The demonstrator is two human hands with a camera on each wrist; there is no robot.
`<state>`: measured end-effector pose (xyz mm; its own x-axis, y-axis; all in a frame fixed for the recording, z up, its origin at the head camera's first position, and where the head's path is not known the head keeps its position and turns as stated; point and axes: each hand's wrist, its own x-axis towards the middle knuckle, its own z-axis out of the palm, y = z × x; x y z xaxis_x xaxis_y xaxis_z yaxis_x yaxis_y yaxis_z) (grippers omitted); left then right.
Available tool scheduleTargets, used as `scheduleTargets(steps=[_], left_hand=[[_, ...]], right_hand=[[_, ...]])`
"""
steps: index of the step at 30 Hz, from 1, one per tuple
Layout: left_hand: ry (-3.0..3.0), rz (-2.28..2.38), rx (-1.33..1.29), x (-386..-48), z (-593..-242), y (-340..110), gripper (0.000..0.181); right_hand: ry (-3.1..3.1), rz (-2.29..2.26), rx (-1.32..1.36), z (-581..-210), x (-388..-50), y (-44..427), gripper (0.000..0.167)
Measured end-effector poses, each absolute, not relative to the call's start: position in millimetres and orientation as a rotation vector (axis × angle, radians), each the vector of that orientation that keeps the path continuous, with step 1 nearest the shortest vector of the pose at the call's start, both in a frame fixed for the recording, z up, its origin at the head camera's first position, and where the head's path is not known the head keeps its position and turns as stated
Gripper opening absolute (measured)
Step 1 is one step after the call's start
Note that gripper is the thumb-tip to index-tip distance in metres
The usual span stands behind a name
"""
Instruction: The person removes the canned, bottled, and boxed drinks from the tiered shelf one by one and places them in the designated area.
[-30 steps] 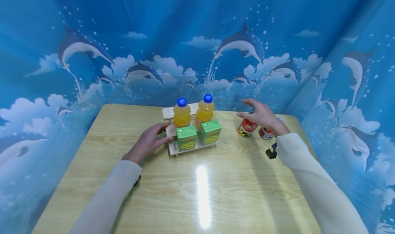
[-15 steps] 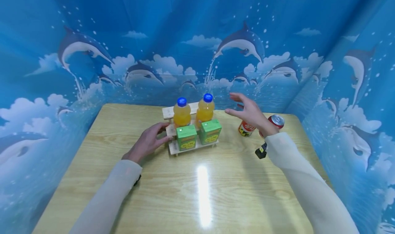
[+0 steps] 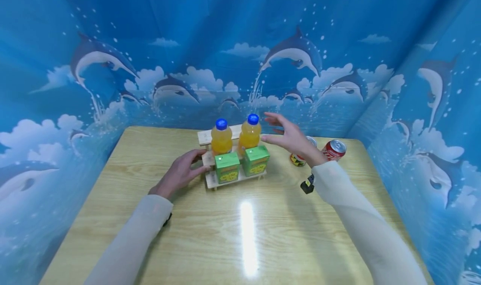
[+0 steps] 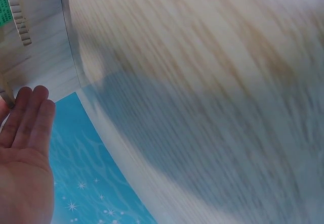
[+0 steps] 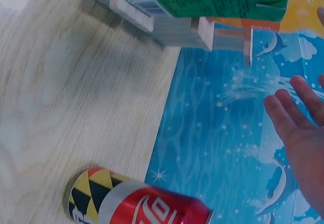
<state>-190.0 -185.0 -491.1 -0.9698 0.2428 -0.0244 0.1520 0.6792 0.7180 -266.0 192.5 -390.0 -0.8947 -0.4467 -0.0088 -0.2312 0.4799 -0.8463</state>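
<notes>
A small stepped wooden rack [image 3: 211, 179] carries two orange juice bottles with blue caps, the left bottle [image 3: 221, 141] and the right bottle [image 3: 249, 135]. Lower on it, in front of them, are two green drink cartons, the left carton [image 3: 227, 169] and the right carton [image 3: 256, 161]. My left hand [image 3: 179, 172] holds the rack's left end between thumb and fingers; in the left wrist view its fingers [image 4: 31, 120] lie fairly straight. Beside the right bottle, my right hand [image 3: 287, 135] is spread with nothing in its grasp, its fingertips apart from the bottle in the right wrist view.
Two drink cans stand at the right: a red, yellow and black can [image 5: 136, 201], partly hidden by my right hand in the head view, and a red can [image 3: 334, 150]. The wooden table [image 3: 203, 235] backs onto a blue dolphin-print curtain [image 3: 210, 47].
My right hand has moved left from above the cans to beside the right bottle, uncovering the red can. The left hand and the rack stay practically still.
</notes>
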Motion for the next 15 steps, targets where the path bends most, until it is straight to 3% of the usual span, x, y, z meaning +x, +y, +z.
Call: scheduleTargets(steps=[15], left_hand=[[2.775,1.174,0.337,-191,-492,-185,0.062]], right_hand=[[2.455,-1.397,-0.695,-395,-267,168,0.079]])
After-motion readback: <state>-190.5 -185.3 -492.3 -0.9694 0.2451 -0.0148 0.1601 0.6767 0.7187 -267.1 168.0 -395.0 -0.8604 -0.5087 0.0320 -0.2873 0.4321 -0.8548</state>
